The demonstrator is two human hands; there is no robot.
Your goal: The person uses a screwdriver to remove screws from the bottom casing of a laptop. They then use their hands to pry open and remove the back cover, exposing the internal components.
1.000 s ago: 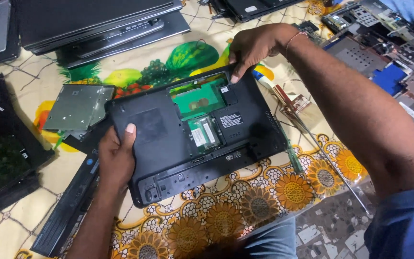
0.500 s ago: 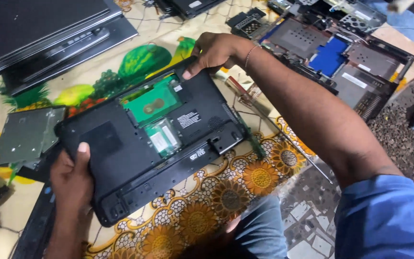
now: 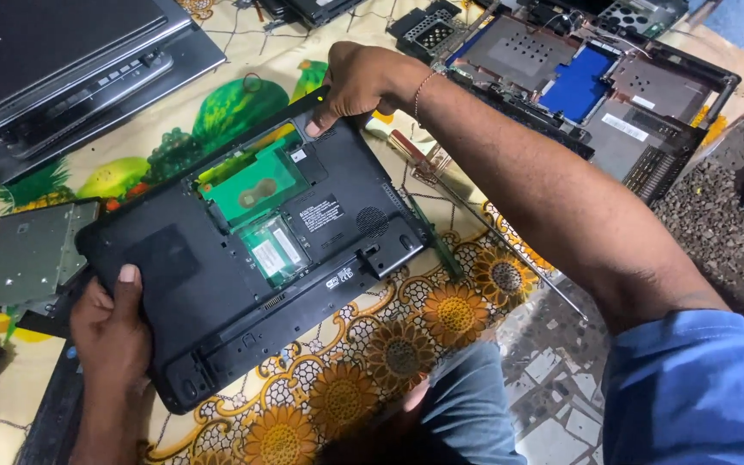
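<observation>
A black laptop base lies underside-up on a fruit-and-sunflower cloth. The left hand grasps its left edge beside a grey drive; the right hand grips its far corner. A dismantled chassis lies to its right above speckled flooring.

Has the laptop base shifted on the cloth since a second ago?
Cannot tell. The head camera has swung, so the whole view shifted. Against the grey drive the laptop base looks slightly turned; both hands, left and right, hold its corners.

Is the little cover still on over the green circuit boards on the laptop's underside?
No. The upturned laptop shows its green boards bare in an open bay, with no cover over them.
</observation>
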